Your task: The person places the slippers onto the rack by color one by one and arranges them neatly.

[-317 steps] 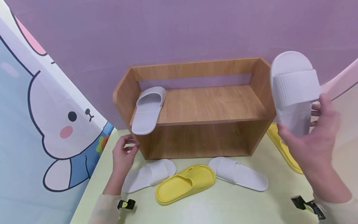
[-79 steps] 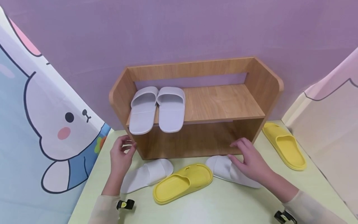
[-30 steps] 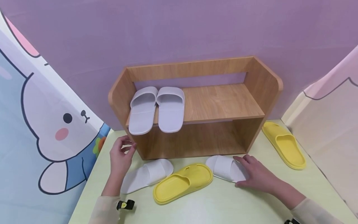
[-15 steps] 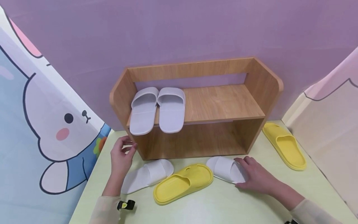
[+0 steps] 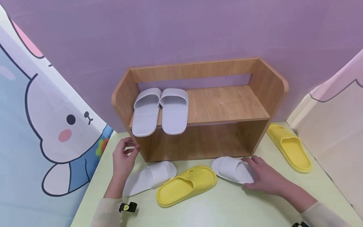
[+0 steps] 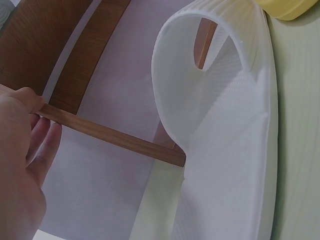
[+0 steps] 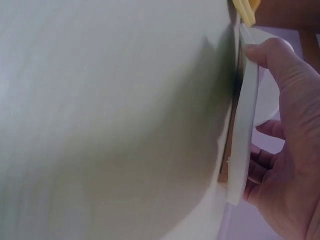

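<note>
My left hand (image 5: 124,158) pinches the front edge of the left side panel of the wooden shoe rack (image 5: 227,102). In the left wrist view, the thumb and fingers (image 6: 44,145) lie on either side of that panel. My right hand (image 5: 263,176) grips the heel end of a white slipper (image 5: 229,168) in front of the rack's right side. The right wrist view shows this slipper's sole edge (image 7: 243,135) tipped up, with the thumb on one edge and the fingers on the other. Two pale slippers (image 5: 146,118) sit side by side on the left of the top shelf.
Another white slipper (image 5: 150,178) lies before the rack's left side. A yellow slipper (image 5: 185,186) lies between the two white ones. Its yellow mate (image 5: 289,148) rests right of the rack. A purple backdrop (image 5: 181,31) stands behind, with a rabbit-print cloth (image 5: 65,110) at left.
The pale slipper my right hand held up earlier now sits on the top shelf. That hand came down to the white slipper, which has just shifted slightly right. The left hand stays put.
</note>
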Demonstrator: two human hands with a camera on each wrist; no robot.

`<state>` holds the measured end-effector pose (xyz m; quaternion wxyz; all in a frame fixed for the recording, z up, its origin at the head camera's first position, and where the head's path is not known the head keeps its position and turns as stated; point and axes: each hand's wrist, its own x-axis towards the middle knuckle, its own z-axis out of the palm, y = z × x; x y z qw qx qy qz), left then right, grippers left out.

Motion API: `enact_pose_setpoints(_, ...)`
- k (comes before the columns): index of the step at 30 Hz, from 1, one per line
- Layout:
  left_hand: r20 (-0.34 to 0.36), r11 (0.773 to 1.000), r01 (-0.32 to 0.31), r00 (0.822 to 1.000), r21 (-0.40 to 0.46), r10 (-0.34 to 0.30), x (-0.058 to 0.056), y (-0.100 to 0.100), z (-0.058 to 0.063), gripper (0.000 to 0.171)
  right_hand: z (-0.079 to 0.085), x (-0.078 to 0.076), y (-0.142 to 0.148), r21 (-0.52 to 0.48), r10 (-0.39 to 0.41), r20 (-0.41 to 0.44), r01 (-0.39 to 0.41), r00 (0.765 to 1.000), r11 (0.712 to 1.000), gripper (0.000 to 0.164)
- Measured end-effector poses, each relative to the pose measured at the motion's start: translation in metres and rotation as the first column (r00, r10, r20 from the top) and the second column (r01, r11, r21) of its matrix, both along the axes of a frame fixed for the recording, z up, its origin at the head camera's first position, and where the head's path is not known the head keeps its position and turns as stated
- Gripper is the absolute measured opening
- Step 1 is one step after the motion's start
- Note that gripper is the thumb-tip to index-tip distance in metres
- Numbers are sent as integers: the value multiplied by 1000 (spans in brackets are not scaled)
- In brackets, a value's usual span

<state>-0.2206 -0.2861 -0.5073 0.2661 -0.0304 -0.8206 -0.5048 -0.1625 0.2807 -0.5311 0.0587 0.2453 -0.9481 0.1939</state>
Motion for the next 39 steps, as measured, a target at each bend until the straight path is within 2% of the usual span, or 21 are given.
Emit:
enact_pose_setpoints(6,6,1000,0,1000,1,0,0,0,1,35,19,-2,8,-15,-6,-20,6,1000,1000,95)
enact_pose_setpoints(13,-6,1000,4,1000,5,-4,-2,-2,-1,33,47,-4,10,-7,-16,-115,16,993,1000,98)
enact_pose_setpoints(18,-5,1000,8,1000,3,-8,-2,-1,-1,33,65,-3,7,-10,-23,-187,21,982,1000,101)
enact_pose_setpoints(26,-6,1000,7,1000,8,-7,-1,-1,-1,33,84,-1,2,-20,26,-297,-33,955,999,104)
enact_pose_setpoints(39,-1,1000,0,1000,5,0,-1,0,-2,35,118,8,-7,-48,-11,-328,-5,945,999,105)
